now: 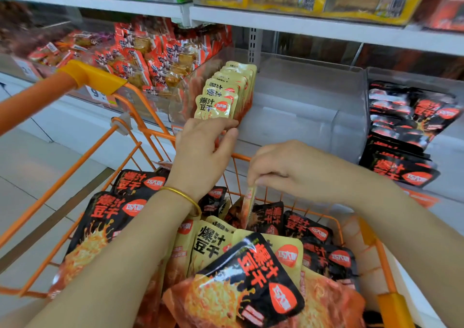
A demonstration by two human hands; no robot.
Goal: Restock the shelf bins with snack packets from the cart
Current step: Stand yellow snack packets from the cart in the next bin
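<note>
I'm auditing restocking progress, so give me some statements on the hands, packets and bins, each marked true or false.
1. The right hand holds a thin yellow snack packet in a pinch grip above the orange wire cart. True.
2. The left hand rests on the cart's handle. False: it touches the row of upright yellow packets in the clear plastic shelf bin.
3. The cart holds only black packets. False: black and yellow lie mixed.
4. The neighbouring right-hand bin holds black flame-printed packets. True.

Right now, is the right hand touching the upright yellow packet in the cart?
Touching. Head view: right hand pinches top edge of the yellow packet.
</note>
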